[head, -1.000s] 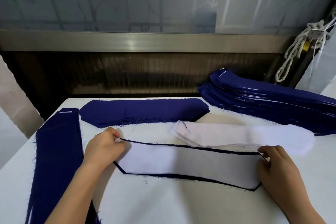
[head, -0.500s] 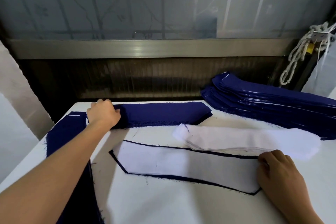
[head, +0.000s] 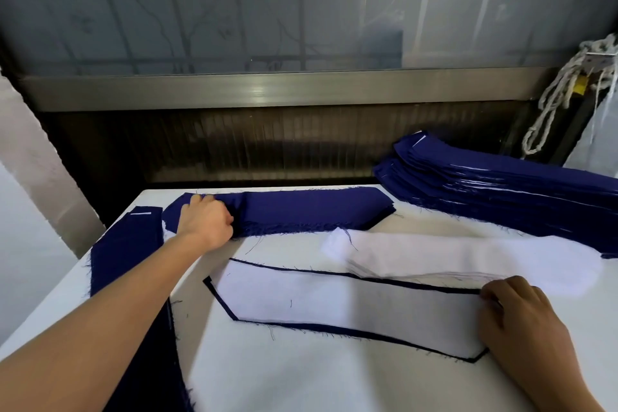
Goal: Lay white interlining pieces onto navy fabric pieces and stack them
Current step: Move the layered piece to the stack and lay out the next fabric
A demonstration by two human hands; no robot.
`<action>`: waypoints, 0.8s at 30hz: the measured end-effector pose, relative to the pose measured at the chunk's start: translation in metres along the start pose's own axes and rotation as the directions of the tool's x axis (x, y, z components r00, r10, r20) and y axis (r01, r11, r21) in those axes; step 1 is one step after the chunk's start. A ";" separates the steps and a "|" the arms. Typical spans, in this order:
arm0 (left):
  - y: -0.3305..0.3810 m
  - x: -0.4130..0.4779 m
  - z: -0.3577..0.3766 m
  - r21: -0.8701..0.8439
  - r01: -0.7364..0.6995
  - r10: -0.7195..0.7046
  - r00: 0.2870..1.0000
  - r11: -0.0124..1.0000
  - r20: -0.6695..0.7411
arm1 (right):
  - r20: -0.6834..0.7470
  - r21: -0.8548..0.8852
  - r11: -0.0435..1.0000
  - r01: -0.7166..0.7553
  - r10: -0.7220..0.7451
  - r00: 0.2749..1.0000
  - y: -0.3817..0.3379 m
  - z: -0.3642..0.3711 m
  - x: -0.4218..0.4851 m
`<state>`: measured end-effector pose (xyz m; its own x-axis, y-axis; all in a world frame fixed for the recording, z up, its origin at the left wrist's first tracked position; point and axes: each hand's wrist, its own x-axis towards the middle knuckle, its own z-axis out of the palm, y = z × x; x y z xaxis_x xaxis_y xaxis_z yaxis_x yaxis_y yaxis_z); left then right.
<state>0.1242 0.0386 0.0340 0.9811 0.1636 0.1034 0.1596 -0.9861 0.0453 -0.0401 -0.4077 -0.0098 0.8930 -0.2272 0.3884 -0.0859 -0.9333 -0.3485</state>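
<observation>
While the white interlining piece point(head: 334, 304) is held mid-frame by the curled right hand point(head: 521, 318), the navy pile point(head: 317, 207) at upper left is gripped by the left hand point(head: 209, 222), so just one piece must be lifted.

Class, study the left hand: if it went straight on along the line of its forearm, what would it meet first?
The left hand grips the navy pile, so more of that pile comes first. Beyond it, probably the dark ribbed panel, though depth is unclear.
</observation>
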 end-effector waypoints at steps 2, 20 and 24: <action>-0.003 -0.001 0.004 -0.083 -0.075 0.074 0.997 0.994 -0.013 | 0.002 0.000 1.000 0.005 -0.005 1.000 0.001 0.001 0.000; -0.032 0.019 -0.005 -0.376 0.235 -0.206 0.972 0.897 0.116 | -0.008 0.016 1.000 0.020 -0.020 1.000 -0.003 -0.001 -0.001; -0.034 0.005 -0.002 -0.635 0.165 -0.209 0.978 0.755 0.007 | -0.063 -0.013 0.998 0.065 -0.066 0.996 -0.001 0.004 0.000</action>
<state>0.1232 0.0728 0.0348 0.9270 0.3654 0.0849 0.2133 -0.6994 0.6822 -0.0381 -0.4061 -0.0127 0.8673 -0.1826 0.4632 -0.0336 -0.9497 -0.3115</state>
